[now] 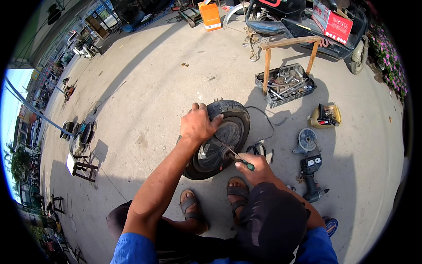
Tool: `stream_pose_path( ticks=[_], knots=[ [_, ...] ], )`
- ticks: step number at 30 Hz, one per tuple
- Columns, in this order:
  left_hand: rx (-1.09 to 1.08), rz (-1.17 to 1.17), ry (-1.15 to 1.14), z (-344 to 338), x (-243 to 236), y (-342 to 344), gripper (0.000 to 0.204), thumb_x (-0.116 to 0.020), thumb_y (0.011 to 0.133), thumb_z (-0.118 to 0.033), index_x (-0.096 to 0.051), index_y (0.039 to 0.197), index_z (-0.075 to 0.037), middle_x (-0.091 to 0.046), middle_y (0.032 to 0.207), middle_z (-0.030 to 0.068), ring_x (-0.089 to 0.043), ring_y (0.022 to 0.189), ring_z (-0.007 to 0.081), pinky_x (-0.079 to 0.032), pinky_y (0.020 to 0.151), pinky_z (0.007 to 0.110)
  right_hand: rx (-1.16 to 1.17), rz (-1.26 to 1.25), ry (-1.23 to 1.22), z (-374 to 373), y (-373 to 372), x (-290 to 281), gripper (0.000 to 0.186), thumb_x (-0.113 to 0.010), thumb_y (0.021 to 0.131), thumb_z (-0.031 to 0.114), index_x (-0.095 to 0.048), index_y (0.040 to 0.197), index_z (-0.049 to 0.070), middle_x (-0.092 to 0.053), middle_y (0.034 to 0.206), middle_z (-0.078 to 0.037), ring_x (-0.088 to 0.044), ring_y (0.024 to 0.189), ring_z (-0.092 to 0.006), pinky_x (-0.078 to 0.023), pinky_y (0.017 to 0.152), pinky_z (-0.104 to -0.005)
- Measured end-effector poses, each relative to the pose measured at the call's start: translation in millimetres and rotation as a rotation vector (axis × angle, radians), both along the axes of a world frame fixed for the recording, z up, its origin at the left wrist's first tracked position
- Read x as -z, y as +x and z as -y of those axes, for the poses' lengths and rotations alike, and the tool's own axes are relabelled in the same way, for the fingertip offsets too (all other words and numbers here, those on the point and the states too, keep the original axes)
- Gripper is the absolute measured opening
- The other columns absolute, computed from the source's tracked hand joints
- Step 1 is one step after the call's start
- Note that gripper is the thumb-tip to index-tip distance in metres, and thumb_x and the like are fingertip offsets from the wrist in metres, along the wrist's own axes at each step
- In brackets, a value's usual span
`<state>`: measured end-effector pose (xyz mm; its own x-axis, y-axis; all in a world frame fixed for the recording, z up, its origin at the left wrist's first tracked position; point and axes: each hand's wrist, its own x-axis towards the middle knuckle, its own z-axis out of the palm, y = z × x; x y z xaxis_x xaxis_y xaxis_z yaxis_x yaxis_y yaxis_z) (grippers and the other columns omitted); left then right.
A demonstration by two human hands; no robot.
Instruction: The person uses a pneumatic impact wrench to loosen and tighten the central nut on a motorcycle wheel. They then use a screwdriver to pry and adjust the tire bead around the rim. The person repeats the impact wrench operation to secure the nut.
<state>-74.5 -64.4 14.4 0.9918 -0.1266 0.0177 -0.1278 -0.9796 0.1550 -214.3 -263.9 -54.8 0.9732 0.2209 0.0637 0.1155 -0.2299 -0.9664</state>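
Note:
A scooter wheel (234,135) with a black tyre and dark hub stands tilted between my sandalled feet. My left hand (198,122) grips the upper left of the tyre, fingers curled over it. My right hand (256,168), low at the wheel's right side, is closed on a screwdriver (250,166) with a green handle; its thin shaft points up-left across the hub and axle. Black cables (256,147) lie coiled and trailing on the concrete to the right of the wheel.
To the right are a tool crate (278,100) under a wooden stand (290,41), a yellow container (335,115), a round metal part (307,139) and a power tool (311,173). Behind are a scooter (268,26), a red box (331,27) and an orange box (210,17). A stool (83,167) stands left.

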Motion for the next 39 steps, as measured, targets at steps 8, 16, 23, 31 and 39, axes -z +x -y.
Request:
stream_pose_path(
  ticks=[8, 16, 23, 31, 39],
  knots=[
    [0.007, 0.009, -0.009, 1, 1, -1, 0.066, -0.065, 0.09, -0.058, -0.064, 0.112, 0.004, -0.064, 0.113, 0.0244, -0.068, 0.101, 0.0418, -0.055, 0.086, 0.048, -0.029, 0.078, -0.095, 2, 4, -6, 0.031, -0.068, 0.092, 0.019, -0.066, 0.113, -0.004, -0.07, 0.094, -0.024, -0.069, 0.083, -0.042, -0.053, 0.07, -0.0431],
    [0.007, 0.01, -0.012, -1, 1, -1, 0.065, -0.064, 0.091, -0.057, -0.064, 0.113, 0.004, -0.063, 0.114, 0.0243, -0.068, 0.1, 0.0418, -0.055, 0.086, 0.049, -0.127, 0.239, -0.437, 4, 10, -17, 0.032, -0.068, 0.092, 0.022, -0.066, 0.112, -0.003, -0.07, 0.096, -0.024, -0.067, 0.087, -0.044, -0.053, 0.069, -0.0454],
    [0.009, 0.011, -0.013, 0, 2, 0, 0.065, -0.065, 0.091, -0.057, -0.064, 0.113, 0.005, -0.063, 0.114, 0.0244, -0.068, 0.1, 0.0421, -0.055, 0.086, 0.049, -0.026, -0.225, 0.361, -8, 9, 0, 0.028, -0.065, 0.099, 0.025, -0.067, 0.108, -0.001, -0.062, 0.075, -0.009, -0.058, 0.064, -0.0201, -0.047, 0.06, -0.0396],
    [0.008, 0.005, -0.011, 3, 0, 1, 0.066, -0.065, 0.09, -0.057, -0.064, 0.112, 0.005, -0.064, 0.114, 0.0244, -0.068, 0.101, 0.0421, -0.055, 0.086, 0.048, -0.201, -0.908, 1.312, 3, 9, 19, 0.041, -0.055, 0.104, 0.032, -0.061, 0.122, -0.004, -0.039, 0.065, 0.009, -0.034, 0.059, -0.0056, -0.033, 0.062, -0.025],
    [0.007, -0.02, 0.001, 5, -1, 3, 0.067, -0.064, 0.09, -0.059, -0.064, 0.113, 0.004, -0.063, 0.116, 0.0239, -0.068, 0.102, 0.0414, -0.055, 0.087, 0.049, 0.022, -0.699, 0.851, 9, -2, -11, 0.026, -0.065, 0.1, 0.016, -0.067, 0.114, -0.005, -0.048, 0.07, 0.003, -0.043, 0.056, -0.0069, -0.041, 0.054, -0.0295]
  ],
)
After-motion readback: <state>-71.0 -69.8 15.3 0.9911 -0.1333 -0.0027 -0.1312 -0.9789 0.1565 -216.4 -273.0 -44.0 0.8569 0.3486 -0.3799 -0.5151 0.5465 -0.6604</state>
